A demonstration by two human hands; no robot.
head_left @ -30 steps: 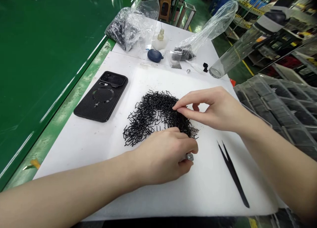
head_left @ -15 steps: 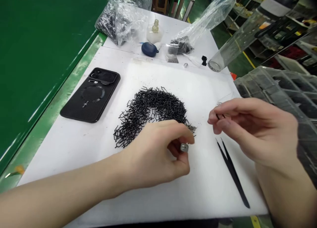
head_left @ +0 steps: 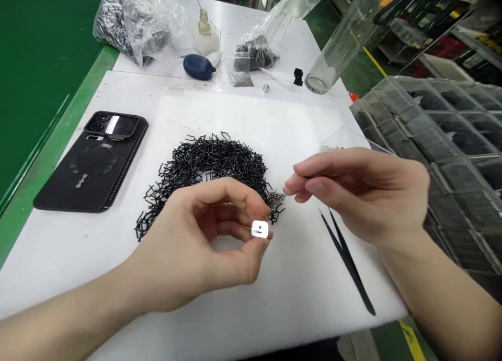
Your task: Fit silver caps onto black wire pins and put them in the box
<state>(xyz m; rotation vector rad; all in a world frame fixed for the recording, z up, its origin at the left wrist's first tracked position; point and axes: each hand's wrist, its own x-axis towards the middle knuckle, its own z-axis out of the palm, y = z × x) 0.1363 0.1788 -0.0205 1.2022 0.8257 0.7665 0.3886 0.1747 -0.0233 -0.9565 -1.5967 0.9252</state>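
I'm pinching a small silver block (head_left: 259, 228) between thumb and fingertip of the left hand (head_left: 200, 240), holding it up just in front of the pile of black wire clips (head_left: 207, 167). The right hand (head_left: 361, 193) is pressing thumb and forefinger together just beside the block; whatever sits between them is too small for me to make out. I'm judging the risk here: the block is tiny and gripped only at its edges, so a nudge from the right hand could be flicking it into the tangled pile. The clips are interlocking too, so several could be lifting together. Counting outward: one block, one pile, one pair of black tweezers (head_left: 345, 256) lying on the white mat (head_left: 298, 308), one phone (head_left: 92, 162) at left, one compartment tray (head_left: 443, 125) at right.
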